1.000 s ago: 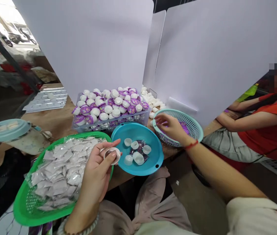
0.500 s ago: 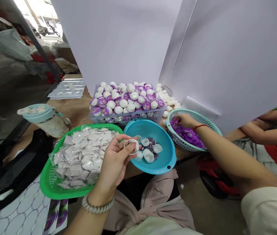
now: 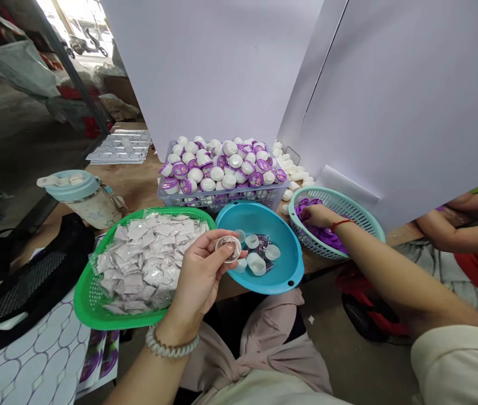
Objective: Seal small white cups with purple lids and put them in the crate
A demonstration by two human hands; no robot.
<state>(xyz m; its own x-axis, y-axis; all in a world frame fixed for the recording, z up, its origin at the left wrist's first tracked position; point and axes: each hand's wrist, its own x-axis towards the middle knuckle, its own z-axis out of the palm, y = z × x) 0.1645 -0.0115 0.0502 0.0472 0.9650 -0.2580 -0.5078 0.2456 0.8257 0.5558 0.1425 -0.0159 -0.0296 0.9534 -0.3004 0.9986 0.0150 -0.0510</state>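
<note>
My left hand [image 3: 202, 264] is closed on a small white plastic cup [image 3: 233, 256], the thumb pressed inside its rim. Below it, a blue basin [image 3: 287, 242] holds several translucent cups [image 3: 257, 264] and a dark purple packet [image 3: 269, 246]. To the right, my right hand [image 3: 318, 216] reaches into a pale teal basket [image 3: 363, 219], its curled fingertips down among glossy purple pieces [image 3: 326, 236]. What those fingertips grip is hidden. Left of the basin, a green basket [image 3: 84, 304] is heaped with small clear-wrapped white packets [image 3: 154, 259].
Behind the basin, a clear bin [image 3: 175, 199] is piled with white cups with purple lids [image 3: 222, 169]. A tumbler [image 3: 84, 197] and a black mesh bag [image 3: 23, 298] are at the left. White boards [image 3: 217, 67] stand behind. Another person's arm [image 3: 454, 225] shows at the right.
The whole view has shifted slightly. My left hand still holds the cup, now tilted a little differently. My right hand remains among the purple pieces, its fingers slightly lower.
</note>
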